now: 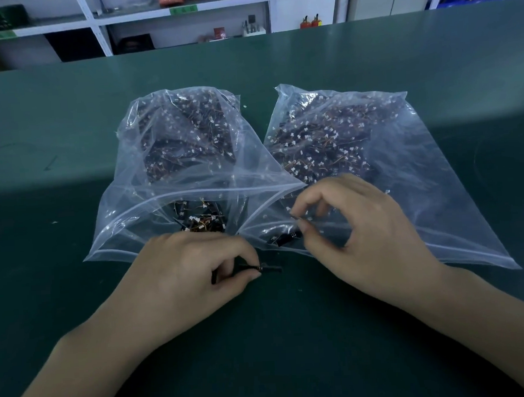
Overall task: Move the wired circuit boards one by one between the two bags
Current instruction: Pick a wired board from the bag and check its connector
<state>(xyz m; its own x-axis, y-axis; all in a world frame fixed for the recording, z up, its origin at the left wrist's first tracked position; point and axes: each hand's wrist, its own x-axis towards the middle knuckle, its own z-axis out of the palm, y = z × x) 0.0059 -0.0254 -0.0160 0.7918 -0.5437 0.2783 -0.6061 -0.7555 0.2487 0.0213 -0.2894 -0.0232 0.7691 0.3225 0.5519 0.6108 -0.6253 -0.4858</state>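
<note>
Green matting is covering the tabletop (75, 271) I am looking down on, with white shelving (96, 21) running along the far wall and two small red extinguishers (310, 22) sitting beyond the far edge. Two clear zip bags are lying side by side at mid-table, mouths facing me, both stuffed with dark boards trailing thin wires and white plugs. I am seeing the left bag (166, 161) bulging up with its mouth gaping, a small heap of boards (201, 222) showing just inside the opening. The right bag (406, 174) is lying flatter, its near left corner touching the left bag.

My left hand (182, 273) is resting on the tabletop just near of the left bag's mouth, thumb and forefinger pinching a board (260, 268) that is poking out to the right over the matting, outside both bags. My right hand (357, 223) is hovering over the right bag's mouth, fingers (302, 226) curled and thumb meeting forefinger; they are closing on something small and dark there, though I cannot tell whether it is a wire or the bag's lip. Another dark board (287, 237) is lying just inside that mouth, under the fingertips.
</note>
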